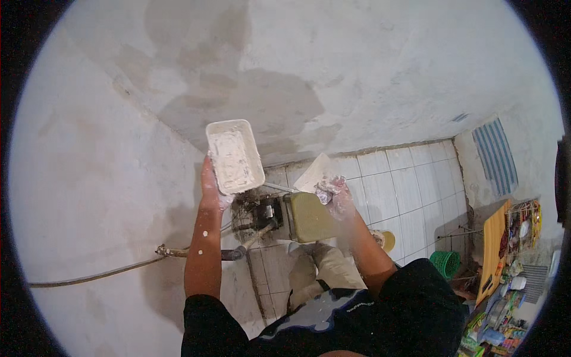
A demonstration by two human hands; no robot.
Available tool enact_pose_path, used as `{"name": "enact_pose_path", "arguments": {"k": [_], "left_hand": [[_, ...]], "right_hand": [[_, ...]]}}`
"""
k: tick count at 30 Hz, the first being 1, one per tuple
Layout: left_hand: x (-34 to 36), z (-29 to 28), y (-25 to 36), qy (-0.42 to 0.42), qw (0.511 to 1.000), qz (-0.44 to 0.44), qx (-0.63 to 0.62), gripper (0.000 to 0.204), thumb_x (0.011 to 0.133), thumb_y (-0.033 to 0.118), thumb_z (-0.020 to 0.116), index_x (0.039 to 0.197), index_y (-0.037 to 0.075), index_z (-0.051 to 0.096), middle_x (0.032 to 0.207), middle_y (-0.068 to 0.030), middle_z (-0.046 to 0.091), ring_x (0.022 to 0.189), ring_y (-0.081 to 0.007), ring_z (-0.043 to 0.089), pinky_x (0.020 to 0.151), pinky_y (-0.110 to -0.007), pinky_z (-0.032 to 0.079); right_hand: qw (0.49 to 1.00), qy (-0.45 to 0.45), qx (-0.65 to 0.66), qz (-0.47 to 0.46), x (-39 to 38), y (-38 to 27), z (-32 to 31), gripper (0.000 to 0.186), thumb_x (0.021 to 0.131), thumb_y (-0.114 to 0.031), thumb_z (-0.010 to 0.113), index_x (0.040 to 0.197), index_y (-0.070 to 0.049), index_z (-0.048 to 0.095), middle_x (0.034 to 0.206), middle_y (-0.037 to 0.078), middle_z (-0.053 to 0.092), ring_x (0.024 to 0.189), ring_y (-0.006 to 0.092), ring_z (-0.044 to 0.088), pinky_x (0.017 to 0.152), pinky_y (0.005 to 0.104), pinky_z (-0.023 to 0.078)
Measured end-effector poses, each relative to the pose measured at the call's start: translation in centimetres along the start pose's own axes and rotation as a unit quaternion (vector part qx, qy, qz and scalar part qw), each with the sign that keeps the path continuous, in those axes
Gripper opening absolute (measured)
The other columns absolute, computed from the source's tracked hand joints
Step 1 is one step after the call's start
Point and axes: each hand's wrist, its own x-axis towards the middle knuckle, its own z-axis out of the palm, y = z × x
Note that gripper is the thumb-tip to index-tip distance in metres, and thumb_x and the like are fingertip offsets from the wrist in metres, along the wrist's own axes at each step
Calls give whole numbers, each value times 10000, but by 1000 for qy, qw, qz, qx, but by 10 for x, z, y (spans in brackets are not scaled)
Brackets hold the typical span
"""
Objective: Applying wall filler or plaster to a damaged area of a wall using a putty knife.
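My left hand (213, 189) is closed round the lower left side of a white rectangular plastic tub (260, 169), which tilts so its inside shows. Pale, lumpy wall putty (233, 153) coats the bottom and walls of the tub. To the right, my right hand (339, 199) grips a flat, cream-coloured putty spreader (313, 174), its broad blade pointing up and left. Wet putty smears cover the fingers of this hand, and a few specks dot my left forearm. Tub and spreader are apart, both held in front of the wall (369, 77).
Below my hands stands a water pump with an olive cover (315, 219) and a pipe (175, 252) along the left wall. Damp grey patches (262, 98) mark the wall. At right are a striped cloth (496, 156), a green basket (445, 263) and a wooden board (493, 253).
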Motion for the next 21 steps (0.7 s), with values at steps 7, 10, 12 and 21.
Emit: {"name": "enact_pose_path", "arguments": {"k": [7,10,12,21], "left_hand": [[0,-7,-12,-27,998,-51,11,483,883,409,320,1180,49,446,1104,-106,539,958,-250,557,844,-386,458],[-3,-9,-27,-84,993,-79,-19,516,881,421,327,1214,34,404,1162,-117,500,1021,-254,523,883,-393,429],[-9,-6,-42,-88,993,-83,-18,524,881,426,330,1220,32,396,1175,-120,490,1039,-254,511,897,-390,418],[-24,11,-117,-86,995,-42,-27,502,888,423,341,1216,48,403,1130,-88,511,1005,-216,516,876,-346,417]], "right_hand": [[997,19,-3,-74,-30,-24,67,170,785,-9,514,942,-71,492,806,28,534,734,125,552,628,254,460],[994,12,-38,-105,-38,-33,82,220,793,-23,520,1007,-43,474,861,42,539,775,140,564,669,260,475],[991,-2,-62,-116,-45,-36,90,265,796,-26,530,1053,-22,462,884,48,544,788,148,571,679,256,479],[913,-45,-359,-186,-56,-56,104,230,796,-17,547,1016,42,513,969,84,586,885,112,551,750,242,452]]}}
